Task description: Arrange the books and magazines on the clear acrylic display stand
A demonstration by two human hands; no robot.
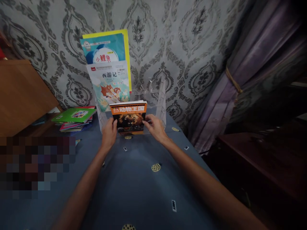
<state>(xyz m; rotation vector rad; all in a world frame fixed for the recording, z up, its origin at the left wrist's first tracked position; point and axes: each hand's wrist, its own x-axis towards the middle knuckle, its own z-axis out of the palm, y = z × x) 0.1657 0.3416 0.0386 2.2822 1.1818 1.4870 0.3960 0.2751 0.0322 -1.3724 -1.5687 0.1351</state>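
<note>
On the left I see stacked books on a blue cloth. Next, the left hand's fingers grasp the lion book by its left edge, at the clear rack's front; the right hand pinches its right edge. Rightmost hangs a purple curtain.

Glossy, clear plastic rack

Hands: two. Front-facing titled books: three. Clear rack: one. Book pile: one.
</note>
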